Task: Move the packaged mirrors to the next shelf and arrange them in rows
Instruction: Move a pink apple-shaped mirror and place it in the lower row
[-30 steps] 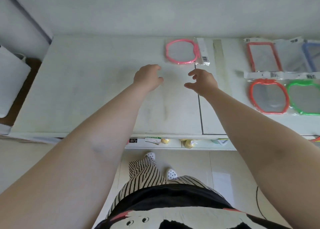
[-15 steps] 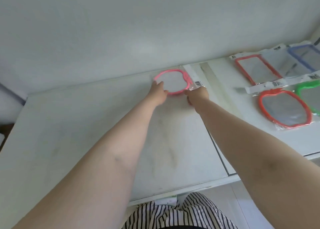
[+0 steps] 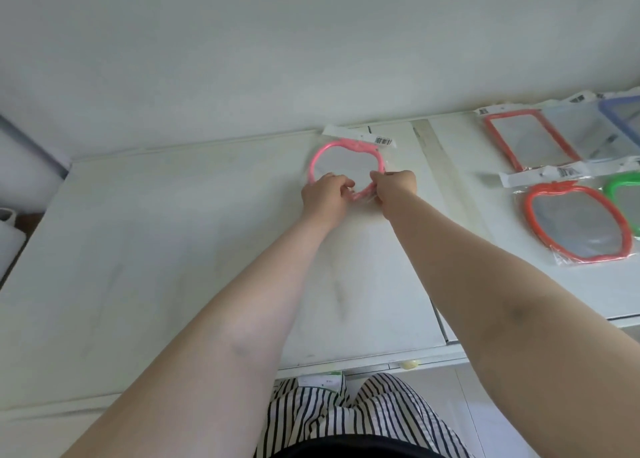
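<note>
**A:** Mirrors, packaged, and the pink one (image 3: 346,161) is the centre of it all; it lies flat on the left shelf (image 3: 156,232), close to the back wall (image 3: 277,49), its clear wrapper flap with the barcode pointing toward that wall.

**B:** And both hands are on it; the left hand (image 3: 325,194) has its fingers curled over the near left part of the pink frame; the right hand (image 3: 394,187) pinches the near right part, wrapper and all; each grip is closed on the pink mirror.

**A:** Whether the near edge is lifted off the shelf I can't tell; the hands cover it.

**B:** Over on the right shelf (image 3: 464,215), past the seam, the others lie flat in their bags; an orange rectangular mirror (image 3: 526,142) at the back, a blue-framed mirror (image 3: 623,114) beside it at the picture's edge.

**A:** In front of those, an orange apple-shaped mirror (image 3: 578,222); just beside it a green mirror (image 3: 627,198), mostly cut off by the frame edge.

**B:** Both bare forearms stretch out from the bottom of the view; striped trousers (image 3: 346,412) show below the shelf's front edge.
</note>
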The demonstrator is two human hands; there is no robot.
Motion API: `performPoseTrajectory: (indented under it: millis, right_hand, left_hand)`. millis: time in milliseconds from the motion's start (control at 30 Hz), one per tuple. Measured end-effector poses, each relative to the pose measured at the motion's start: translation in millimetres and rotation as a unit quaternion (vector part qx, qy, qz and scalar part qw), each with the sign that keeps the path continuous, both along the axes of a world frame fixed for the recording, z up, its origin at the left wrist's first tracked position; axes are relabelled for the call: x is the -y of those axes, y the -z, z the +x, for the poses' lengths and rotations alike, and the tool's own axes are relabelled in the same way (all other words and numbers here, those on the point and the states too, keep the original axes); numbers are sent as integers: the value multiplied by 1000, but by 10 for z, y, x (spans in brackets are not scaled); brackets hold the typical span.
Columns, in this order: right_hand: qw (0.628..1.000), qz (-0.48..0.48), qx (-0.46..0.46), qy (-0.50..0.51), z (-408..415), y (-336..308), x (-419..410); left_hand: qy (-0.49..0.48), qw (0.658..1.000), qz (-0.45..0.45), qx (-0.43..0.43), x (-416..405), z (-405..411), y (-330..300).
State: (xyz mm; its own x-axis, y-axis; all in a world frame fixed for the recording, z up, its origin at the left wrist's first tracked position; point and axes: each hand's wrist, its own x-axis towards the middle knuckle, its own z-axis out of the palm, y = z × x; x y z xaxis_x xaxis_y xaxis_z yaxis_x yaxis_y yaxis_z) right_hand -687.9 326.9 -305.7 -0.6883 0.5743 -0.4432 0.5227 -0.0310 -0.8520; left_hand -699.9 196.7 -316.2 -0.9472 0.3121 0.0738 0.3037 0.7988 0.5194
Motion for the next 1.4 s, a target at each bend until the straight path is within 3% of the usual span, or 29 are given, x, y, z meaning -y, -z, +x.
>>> performPoseTrajectory:
  millis: [200, 367, 433, 500, 700, 933, 1233, 1400]
  right_hand:
    - [1000, -12, 13, -5, 160, -53, 14]
    - [998, -54, 11, -4, 458, -308, -107]
    - [998, -57, 6, -24, 620, -436, -220]
    - [996, -72, 2, -48, 820, -579, -319]
    - [993, -82, -14, -80, 1320, -852, -590]
    - [999, -20, -33, -16, 1716, -869, -748]
    - [996, -36, -53, 56, 2544, -777, -703]
    - [994, -48, -54, 83, 2825, -776, -790]
  left_hand:
    - [-76, 988, 111, 78, 54, 165, -133]
    - [-169, 978, 87, 80, 111, 310, -382]
    - [-206, 969, 55, 126, 145, 389, -518]
    - [-213, 960, 85, 161, 165, 499, -620]
    - [-254, 879, 298, 272, 141, 1000, -824]
    - [-218, 819, 388, 363, 14, 1517, -1091]
    - [-217, 801, 404, 385, -100, 2143, -875]
    - [-221, 817, 392, 359, -217, 2348, -874]
